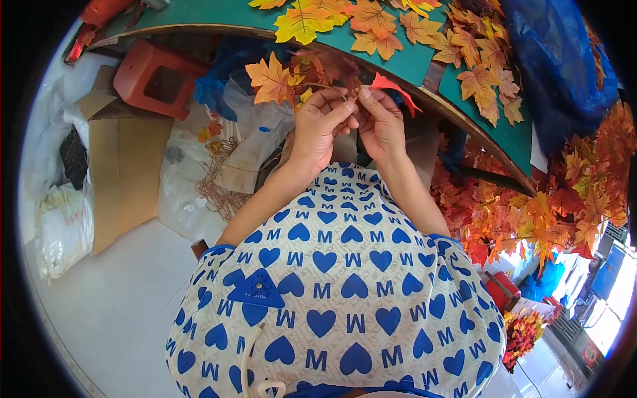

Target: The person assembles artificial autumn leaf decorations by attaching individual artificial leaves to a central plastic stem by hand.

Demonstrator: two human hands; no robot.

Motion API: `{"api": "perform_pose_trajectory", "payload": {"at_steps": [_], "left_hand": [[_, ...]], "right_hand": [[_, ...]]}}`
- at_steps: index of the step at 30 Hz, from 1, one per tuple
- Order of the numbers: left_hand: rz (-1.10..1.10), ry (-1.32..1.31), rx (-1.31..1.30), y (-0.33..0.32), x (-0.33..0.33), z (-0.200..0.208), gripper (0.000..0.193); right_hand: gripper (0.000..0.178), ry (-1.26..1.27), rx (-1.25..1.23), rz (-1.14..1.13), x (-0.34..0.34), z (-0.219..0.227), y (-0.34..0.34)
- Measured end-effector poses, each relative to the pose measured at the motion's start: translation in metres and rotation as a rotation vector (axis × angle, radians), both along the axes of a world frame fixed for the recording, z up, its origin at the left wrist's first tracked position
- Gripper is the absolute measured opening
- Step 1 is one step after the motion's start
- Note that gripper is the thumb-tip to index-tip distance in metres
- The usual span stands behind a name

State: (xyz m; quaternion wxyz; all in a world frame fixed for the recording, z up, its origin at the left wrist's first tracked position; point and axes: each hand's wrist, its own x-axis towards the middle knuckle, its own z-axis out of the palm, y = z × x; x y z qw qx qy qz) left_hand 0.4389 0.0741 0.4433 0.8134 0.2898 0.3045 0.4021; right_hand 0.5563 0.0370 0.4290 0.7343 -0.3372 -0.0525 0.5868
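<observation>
Just off the near edge of the green table, my two hands meet with their fingertips almost together. My left hand is closed in a pinch on the thin stem of an artificial maple branch, whose orange and yellow leaves stick out to its left. My right hand is also closed, thumb against fingers, at the stem's end. A bright red leaf shows just behind the right fingers; whether they grip it or the stem is hidden.
Loose yellow and orange maple leaves lie on the table. Blue plastic and a mass of red-orange foliage stand at the right. A red stool, a cardboard box and clear plastic bags are at the left.
</observation>
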Motion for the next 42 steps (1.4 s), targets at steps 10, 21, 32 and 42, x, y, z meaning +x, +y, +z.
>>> {"api": "perform_pose_trajectory", "payload": {"at_steps": [10, 21, 32, 42], "left_hand": [[0.014, 0.035, -0.006, -0.001, 0.000, -0.004, 0.021], [0.015, 0.054, 0.054, 0.000, 0.001, -0.003, 0.022], [0.065, 0.058, 0.020, -0.004, 0.003, -0.006, 0.020], [0.072, -0.022, 0.082, 0.001, 0.001, -0.015, 0.016]], "right_hand": [[0.018, -0.063, -0.030, -0.050, -0.005, 0.003, -0.003], [0.013, 0.161, -0.007, 0.038, -0.002, -0.011, -0.004], [0.013, -0.025, 0.004, -0.039, -0.010, -0.008, -0.008], [0.019, -0.435, 0.035, -0.218, -0.016, -0.013, -0.005]]}}
